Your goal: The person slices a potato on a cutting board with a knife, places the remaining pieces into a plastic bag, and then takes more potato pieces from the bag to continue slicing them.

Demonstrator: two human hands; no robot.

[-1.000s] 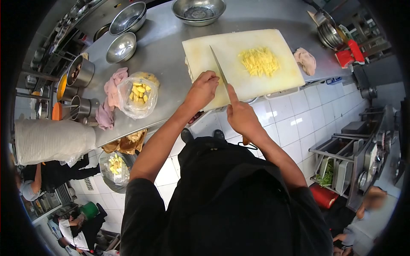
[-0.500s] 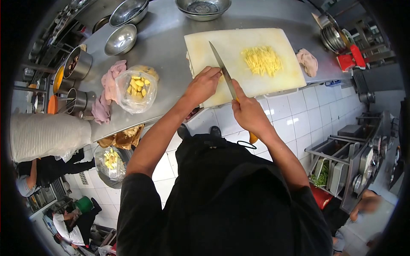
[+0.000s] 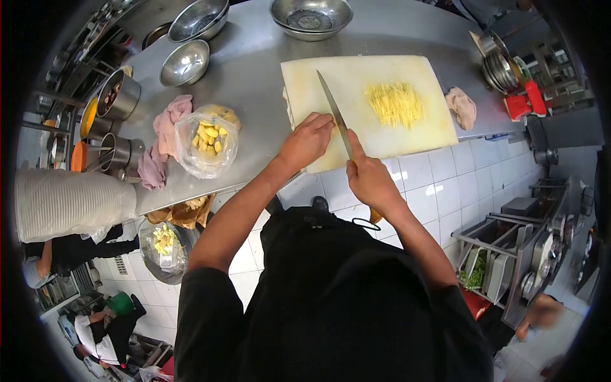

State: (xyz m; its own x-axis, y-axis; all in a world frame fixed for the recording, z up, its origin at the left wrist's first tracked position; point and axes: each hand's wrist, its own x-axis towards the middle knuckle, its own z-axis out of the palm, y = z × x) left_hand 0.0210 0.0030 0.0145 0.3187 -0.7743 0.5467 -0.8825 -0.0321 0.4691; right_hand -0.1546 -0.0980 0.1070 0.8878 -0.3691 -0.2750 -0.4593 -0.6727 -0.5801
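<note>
My right hand point(image 3: 371, 181) grips a long kitchen knife point(image 3: 333, 106). The blade lies diagonally over the white cutting board point(image 3: 344, 76), its tip pointing away from me. Close against the left side of the blade, my left hand point(image 3: 309, 139) has its fingers curled over a small yellow piece, apparently ginger, mostly hidden beneath the fingertips. To the right of the knife, a pile of thin yellow ginger strips point(image 3: 394, 104) rests on the board. Left of my left arm stands an open clear plastic bag point(image 3: 219, 164) containing several peeled yellow chunks point(image 3: 207, 137).
Pink cloths point(image 3: 170, 127) lie beside the bag, with another cloth point(image 3: 461, 108) right of the board. Metal bowls point(image 3: 184, 62) sit at the back of the steel table point(image 3: 254, 83). A lined bin point(image 3: 181, 258) stands below its left edge. Other people point(image 3: 105, 331) are at lower left.
The whole view has shifted slightly, so the table sits a little lower in the picture. Both hands keep nearly the same place on the board, with the knife still beside my left fingers.
</note>
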